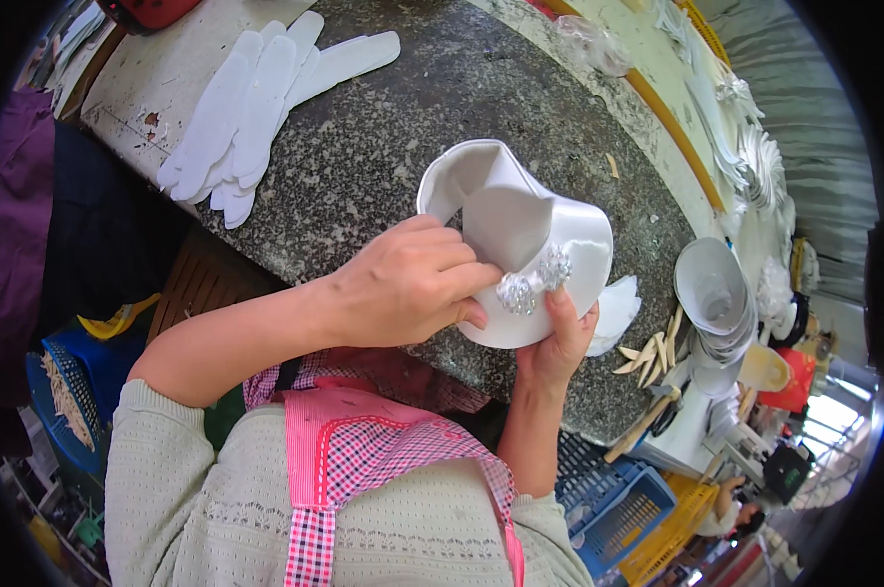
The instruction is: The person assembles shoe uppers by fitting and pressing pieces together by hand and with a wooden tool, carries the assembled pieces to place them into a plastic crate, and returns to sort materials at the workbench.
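Between my hands is a white satin shoe upper [584, 230], held above the speckled stone tabletop [383, 132]. Its back part curves round into a loop, and two clusters of sparkling stones [535, 281] sit on its front. My right hand [557, 342] grips the front edge from below, with the thumb on the outer face next to the stones. From the left, my left hand [417, 284] is closed at the upper's inner edge, its index finger and thumb close to the stones. Some of its fingertips are hidden behind the satin.
White sole-shaped pieces [256, 108] lie piled at the far left. To the right are small wooden pieces [652, 354], stacked white shoe uppers [713, 289] and a wooden-handled tool [642, 426]. A blue crate [623, 514] stands below the table edge. Another person [725, 509] is beyond, lower right.
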Tool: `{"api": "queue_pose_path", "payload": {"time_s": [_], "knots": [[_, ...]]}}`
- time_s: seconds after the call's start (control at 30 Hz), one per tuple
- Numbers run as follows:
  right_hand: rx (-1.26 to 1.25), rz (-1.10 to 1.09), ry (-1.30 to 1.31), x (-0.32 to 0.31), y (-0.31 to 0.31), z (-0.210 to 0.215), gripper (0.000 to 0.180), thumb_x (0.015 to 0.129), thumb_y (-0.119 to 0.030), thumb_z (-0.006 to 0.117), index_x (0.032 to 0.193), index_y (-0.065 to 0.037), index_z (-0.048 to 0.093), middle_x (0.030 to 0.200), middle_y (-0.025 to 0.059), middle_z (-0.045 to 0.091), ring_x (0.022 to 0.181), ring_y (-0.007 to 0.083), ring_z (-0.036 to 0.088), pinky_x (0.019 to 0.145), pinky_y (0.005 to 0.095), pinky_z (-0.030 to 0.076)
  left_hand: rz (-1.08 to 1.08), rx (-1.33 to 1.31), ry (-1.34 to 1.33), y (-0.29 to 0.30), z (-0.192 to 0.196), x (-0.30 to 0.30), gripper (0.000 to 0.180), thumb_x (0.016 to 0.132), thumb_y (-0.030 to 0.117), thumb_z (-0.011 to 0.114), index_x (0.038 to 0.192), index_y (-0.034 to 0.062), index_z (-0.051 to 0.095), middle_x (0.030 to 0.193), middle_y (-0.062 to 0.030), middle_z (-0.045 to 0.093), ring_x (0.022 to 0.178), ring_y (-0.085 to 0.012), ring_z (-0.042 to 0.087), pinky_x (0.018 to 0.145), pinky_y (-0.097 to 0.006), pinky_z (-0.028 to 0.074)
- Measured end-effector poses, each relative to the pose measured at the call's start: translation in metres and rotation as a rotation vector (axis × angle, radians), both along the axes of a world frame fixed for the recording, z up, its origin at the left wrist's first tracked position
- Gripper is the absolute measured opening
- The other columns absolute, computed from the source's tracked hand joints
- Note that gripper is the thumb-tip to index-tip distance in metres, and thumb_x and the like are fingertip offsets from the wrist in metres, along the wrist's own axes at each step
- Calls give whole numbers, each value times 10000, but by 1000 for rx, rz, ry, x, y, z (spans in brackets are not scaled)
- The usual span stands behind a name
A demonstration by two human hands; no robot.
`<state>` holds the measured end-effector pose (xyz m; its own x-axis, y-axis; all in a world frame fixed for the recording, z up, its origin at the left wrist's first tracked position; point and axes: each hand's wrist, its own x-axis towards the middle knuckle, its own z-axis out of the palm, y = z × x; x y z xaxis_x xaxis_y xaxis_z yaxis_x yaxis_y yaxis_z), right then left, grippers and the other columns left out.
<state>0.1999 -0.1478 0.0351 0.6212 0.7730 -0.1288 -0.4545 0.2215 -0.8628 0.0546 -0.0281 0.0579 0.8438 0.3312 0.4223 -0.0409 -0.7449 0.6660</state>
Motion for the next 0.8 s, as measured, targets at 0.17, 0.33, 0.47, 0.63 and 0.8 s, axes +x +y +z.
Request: {"api": "queue_pose_path", "payload": {"time_s": [0.17, 0.33, 0.47, 0.63, 0.8], "knots": [[123, 97, -546, 1, -13, -10, 456, 685, -55, 703, 1080, 60, 505, 995, 119, 583, 880, 178, 578, 796, 296, 458, -415, -443, 462, 24, -2, -1, 274, 643, 154, 699, 853, 12, 594, 804, -136, 586, 832, -293, 572, 744, -361, 427], [19, -13, -555, 1, 0, -3, 234, 751, -30, 653, 951, 53, 566, 882, 77, 590, 767, 113, 532, 666, 254, 427, -81, -52, 53, 6, 7, 0, 373, 618, 157, 715, 917, -4, 560, 920, -150, 561, 907, -325, 530, 772, -397, 428], [56, 13, -1121, -3, 2, -1, 319, 754, -69, 653, 1012, 68, 525, 981, 102, 567, 819, 142, 549, 701, 265, 439, 118, -238, 154, -4, 2, 3, 380, 612, 163, 722, 928, 28, 560, 866, -131, 565, 841, -288, 545, 802, -398, 402], [-7, 240, 63, 3, -8, 3, 490, 769, -150, 628, 1157, 68, 421, 1096, 145, 540, 977, 224, 557, 872, 344, 435, -219, 166, 323, 23, 12, 8, 291, 622, 15, 630, 900, 40, 550, 796, -98, 561, 794, -248, 563, 847, -402, 400], [-14, 61, 105, -19, 5, 7, 454, 790, -78, 560, 1190, 59, 394, 1116, 155, 527, 993, 228, 547, 876, 353, 435, -4, -1, -72, 7, 13, 3, 214, 668, 94, 659, 865, 55, 586, 754, -75, 545, 749, -238, 557, 857, -394, 405]]}}
